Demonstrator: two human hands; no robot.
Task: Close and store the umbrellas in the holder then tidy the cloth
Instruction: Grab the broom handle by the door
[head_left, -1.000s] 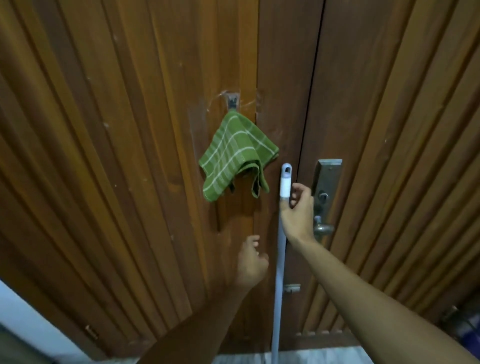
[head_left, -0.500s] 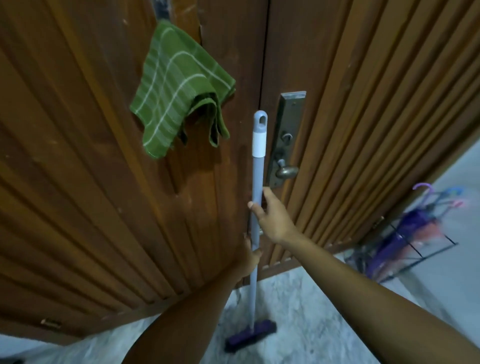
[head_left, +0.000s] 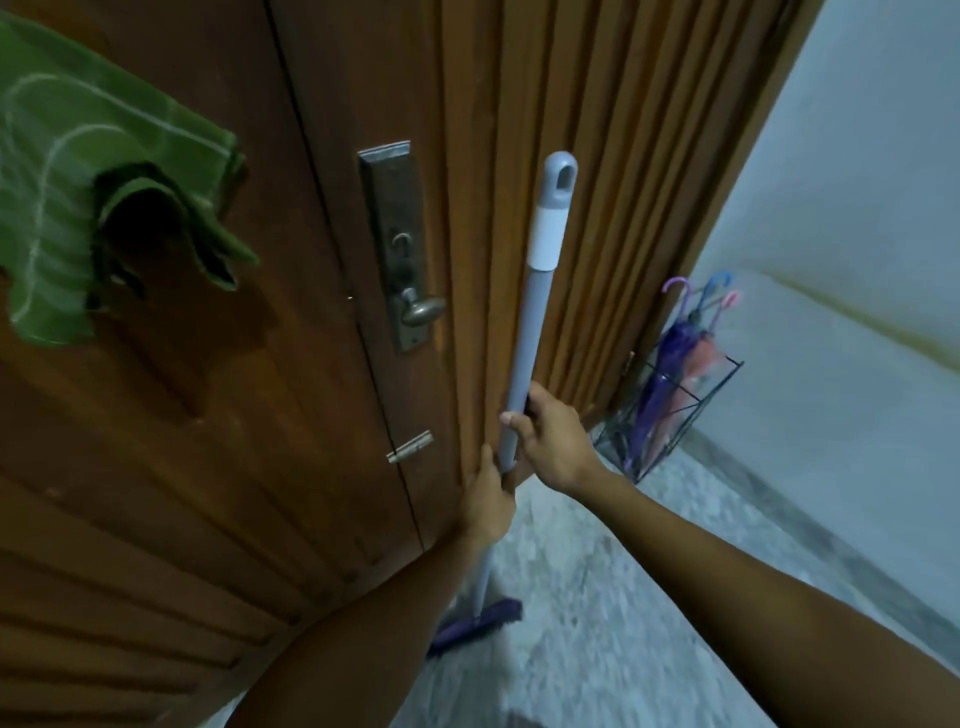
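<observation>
No readable text, labels, brands or numbers on any visible surface.

1. A brown wooden double door (head_left: 218, 467) fills the left — ribbed panels, dim light.
2. A metal lock plate (head_left: 390, 228) carries a round knob (head_left: 422, 310).
3. Pale wall (head_left: 857, 208) stands right; speckled grey stone floor (head_left: 623, 597) lies below.

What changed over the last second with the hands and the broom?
The left hand, free before, now grips the broom pole below the right hand, which slid down from the pole's top. The green cloth still hangs on the door; the umbrellas stay in the wire holder.
</observation>
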